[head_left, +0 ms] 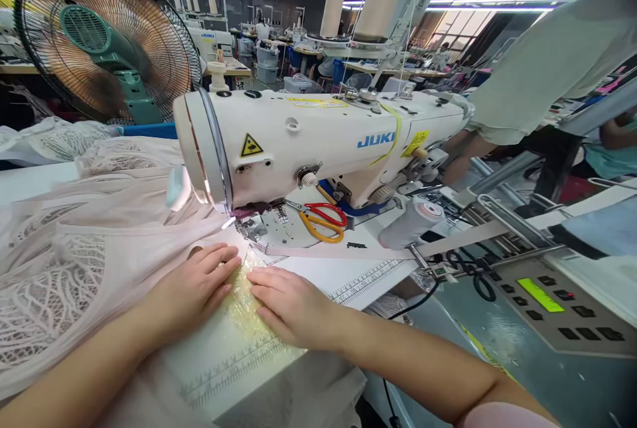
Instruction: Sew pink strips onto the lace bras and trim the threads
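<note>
A pale pink garment [134, 249] with lace panels spreads over the left of the table and runs to the needle area of a white JUKI sewing machine [263, 142]. My left hand [202, 282] presses on the garment's edge just before the presser foot [240, 210], fingers closed over the cloth. Opposite it, my right hand [293, 305] lies on the worktop, fingers stretched and thumb apart, with nothing visible in it. Yellowish clear tape [243, 305] covers the surface between both hands. Red- and orange-handled scissors [323, 219] rest on the machine bed.
A large fan [99, 36] stands behind at left. Thread cones [334, 3] rise above the machine. At right are a grey spool [415, 219], a pale elastic band [468, 237], metal rails and a control panel [552, 302]. Ruler markings [368, 282] cross the worktop.
</note>
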Available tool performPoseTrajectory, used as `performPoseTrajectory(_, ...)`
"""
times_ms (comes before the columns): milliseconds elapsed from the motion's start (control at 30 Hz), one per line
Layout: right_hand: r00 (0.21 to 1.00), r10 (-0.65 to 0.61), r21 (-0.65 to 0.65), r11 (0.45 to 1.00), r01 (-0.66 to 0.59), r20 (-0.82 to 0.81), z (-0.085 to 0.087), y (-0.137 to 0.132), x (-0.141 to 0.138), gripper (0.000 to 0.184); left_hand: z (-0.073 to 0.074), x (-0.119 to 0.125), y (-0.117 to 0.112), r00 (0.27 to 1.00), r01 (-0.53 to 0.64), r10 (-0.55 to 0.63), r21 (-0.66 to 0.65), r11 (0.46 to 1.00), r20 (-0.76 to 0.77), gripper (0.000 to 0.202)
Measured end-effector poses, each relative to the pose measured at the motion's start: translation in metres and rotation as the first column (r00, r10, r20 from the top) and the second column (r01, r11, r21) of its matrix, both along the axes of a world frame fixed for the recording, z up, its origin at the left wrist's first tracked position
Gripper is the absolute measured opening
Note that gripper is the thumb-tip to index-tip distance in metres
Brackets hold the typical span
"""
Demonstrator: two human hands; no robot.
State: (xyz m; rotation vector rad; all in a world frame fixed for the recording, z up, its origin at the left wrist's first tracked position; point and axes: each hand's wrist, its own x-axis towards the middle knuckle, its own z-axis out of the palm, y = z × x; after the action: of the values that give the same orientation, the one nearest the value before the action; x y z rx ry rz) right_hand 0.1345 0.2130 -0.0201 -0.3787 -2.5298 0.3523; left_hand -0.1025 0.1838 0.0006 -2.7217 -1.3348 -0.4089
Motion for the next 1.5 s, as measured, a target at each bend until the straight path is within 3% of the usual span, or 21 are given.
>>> performPoseTrajectory(367, 1.000, 0.014, -0.019, 1.000, -0.014, -0.013, 0.000, 0.002, 0.000, 0.025, 0.006, -0.011, 0.015, 0.996, 0.072, -0.072, 0.007, 0.997, 0.058, 0.033)
performPoseTrajectory(933, 1.000, 0.006, -0.036, 0.999, -0.006, -0.013, 0.002, 0.001, 0.002, 0.025, 0.010, -0.020, 0.022, 0.992, 0.126, -0.126, 0.053, 0.991, 0.008, 0.034)
performPoseTrajectory(1500, 1.000, -0.005, -0.095, 0.995, 0.005, -0.001, 0.000, 0.004, -0.003, 0.017, 0.010, -0.036, 0.047, 0.989, -0.013, 0.033, 0.130, 0.991, -0.145, 0.041)
